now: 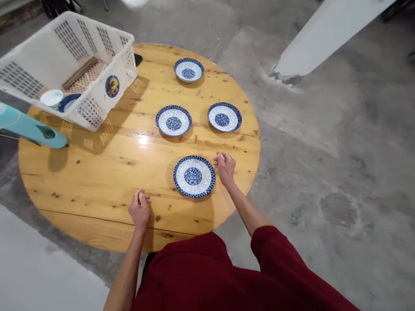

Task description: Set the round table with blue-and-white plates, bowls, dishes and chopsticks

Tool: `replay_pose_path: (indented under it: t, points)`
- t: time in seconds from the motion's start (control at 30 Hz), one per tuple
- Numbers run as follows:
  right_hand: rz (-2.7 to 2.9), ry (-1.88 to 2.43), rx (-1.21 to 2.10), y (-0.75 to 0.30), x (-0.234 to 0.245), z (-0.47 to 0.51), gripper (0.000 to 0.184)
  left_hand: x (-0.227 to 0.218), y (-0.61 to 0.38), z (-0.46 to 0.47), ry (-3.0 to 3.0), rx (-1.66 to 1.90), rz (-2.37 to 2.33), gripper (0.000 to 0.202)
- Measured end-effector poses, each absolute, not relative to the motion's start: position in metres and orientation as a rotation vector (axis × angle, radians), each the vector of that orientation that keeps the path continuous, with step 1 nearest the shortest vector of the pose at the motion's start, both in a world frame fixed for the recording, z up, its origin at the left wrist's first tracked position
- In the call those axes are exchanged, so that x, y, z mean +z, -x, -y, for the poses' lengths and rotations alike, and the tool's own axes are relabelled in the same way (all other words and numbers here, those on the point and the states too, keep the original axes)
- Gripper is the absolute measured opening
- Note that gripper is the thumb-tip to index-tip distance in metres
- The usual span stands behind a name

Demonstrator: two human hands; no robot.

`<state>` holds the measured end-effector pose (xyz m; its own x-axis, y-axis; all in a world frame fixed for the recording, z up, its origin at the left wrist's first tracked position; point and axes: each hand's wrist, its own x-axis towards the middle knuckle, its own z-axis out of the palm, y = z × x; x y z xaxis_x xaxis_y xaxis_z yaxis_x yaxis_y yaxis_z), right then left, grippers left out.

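A round wooden table carries several blue-and-white patterned plates. The nearest plate lies close to the front edge. My right hand rests on the table just right of this plate, fingers curled, nothing visible in them. My left hand sits near the table's front edge, left of the same plate, fingers loosely curled and empty. Two more plates lie mid-table, one on the left and one on the right. A further plate sits at the far edge.
A white slatted plastic basket stands at the table's far left, holding a white bowl, a blue-rimmed plate and a bamboo mat. A teal handle-like object juts in from the left. Concrete floor and a white pillar base lie to the right.
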<state>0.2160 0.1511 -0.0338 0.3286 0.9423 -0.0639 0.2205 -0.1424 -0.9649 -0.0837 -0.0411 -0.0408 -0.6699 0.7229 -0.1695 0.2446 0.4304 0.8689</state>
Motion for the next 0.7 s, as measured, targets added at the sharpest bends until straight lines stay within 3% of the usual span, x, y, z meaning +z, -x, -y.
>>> replay_pose_path:
  t: [0.3, 0.5, 0.7]
  points:
    - [1.088, 1.651, 1.306, -0.112, -0.047, -0.274, 0.028, -0.047, 0.076, 0.051, -0.960, 1.147, -2.344, 0.037]
    - [1.025, 1.864, 1.201, -0.086, -0.057, -0.288, 0.014, -0.057, 0.067, 0.062, -0.892, 1.180, -2.267, 0.037]
    - [0.997, 1.909, 1.199, -0.070, -0.051, -0.262, 0.021, -0.057, 0.065, 0.067, -0.946, 1.218, -2.199, 0.037]
